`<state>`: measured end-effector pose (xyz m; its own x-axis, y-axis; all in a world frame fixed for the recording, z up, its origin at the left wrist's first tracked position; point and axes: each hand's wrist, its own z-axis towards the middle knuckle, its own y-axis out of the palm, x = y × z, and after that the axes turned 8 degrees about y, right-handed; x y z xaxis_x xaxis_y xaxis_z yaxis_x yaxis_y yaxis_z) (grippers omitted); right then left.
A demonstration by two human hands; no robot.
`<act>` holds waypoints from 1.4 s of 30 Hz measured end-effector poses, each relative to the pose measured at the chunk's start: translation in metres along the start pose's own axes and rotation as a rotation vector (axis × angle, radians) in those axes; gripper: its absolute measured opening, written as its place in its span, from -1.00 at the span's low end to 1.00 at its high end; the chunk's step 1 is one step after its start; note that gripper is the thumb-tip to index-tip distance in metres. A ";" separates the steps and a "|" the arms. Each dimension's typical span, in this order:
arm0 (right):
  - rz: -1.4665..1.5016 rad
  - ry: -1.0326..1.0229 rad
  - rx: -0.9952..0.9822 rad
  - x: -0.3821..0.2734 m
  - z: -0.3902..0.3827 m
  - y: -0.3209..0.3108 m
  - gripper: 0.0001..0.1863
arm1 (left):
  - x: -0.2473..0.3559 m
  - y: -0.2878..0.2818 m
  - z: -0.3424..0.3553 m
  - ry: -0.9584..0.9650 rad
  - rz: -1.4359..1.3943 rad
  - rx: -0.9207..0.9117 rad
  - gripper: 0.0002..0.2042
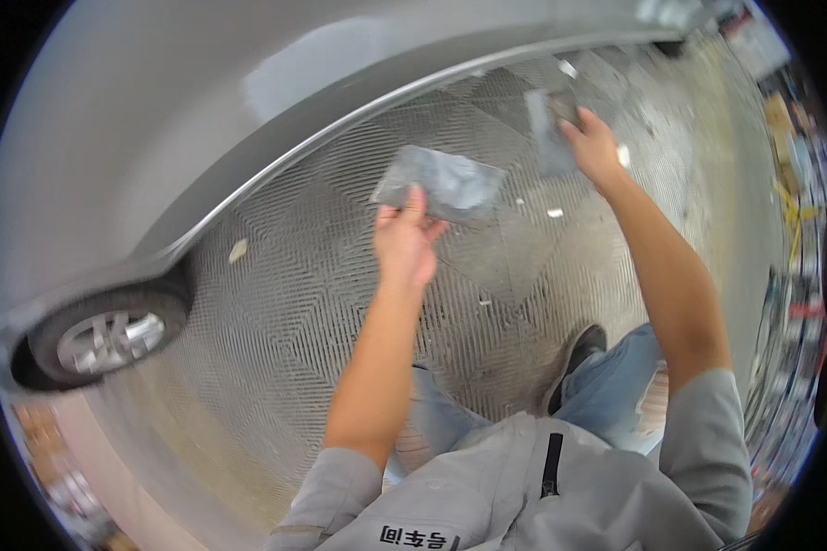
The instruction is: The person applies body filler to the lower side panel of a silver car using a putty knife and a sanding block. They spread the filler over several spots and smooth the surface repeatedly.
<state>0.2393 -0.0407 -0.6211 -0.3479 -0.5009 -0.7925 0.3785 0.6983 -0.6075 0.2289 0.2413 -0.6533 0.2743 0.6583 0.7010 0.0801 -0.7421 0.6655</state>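
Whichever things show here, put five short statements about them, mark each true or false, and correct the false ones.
1. The left hand holds a flat plate with grey smears on it. True.
2. The right hand is empty. False: it grips a flat tool, blurred in the picture.
3. The plate is pressed against the car. False: it is held apart from the car.
4. A wheel of the car shows at the left of the picture. True.
5. The floor is smooth all over. False: much of it is covered in a ridged pattern.
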 end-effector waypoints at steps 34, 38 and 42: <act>2.021 0.586 0.121 0.168 0.146 -0.089 -0.61 | -0.009 0.322 -0.063 0.504 0.645 -0.205 -0.75; 1.973 0.399 0.201 0.194 0.150 -0.162 -0.69 | -0.014 0.332 -0.030 0.415 0.476 -0.385 -0.76; 1.670 0.501 0.445 0.238 0.128 -0.239 -0.73 | -0.067 0.347 0.038 0.368 0.373 -0.354 -0.80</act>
<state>0.1756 -0.3920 -0.6709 0.4361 0.7606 -0.4810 0.7138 0.0332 0.6996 0.2745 -0.0657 -0.4791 -0.1302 0.4105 0.9025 -0.2967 -0.8847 0.3596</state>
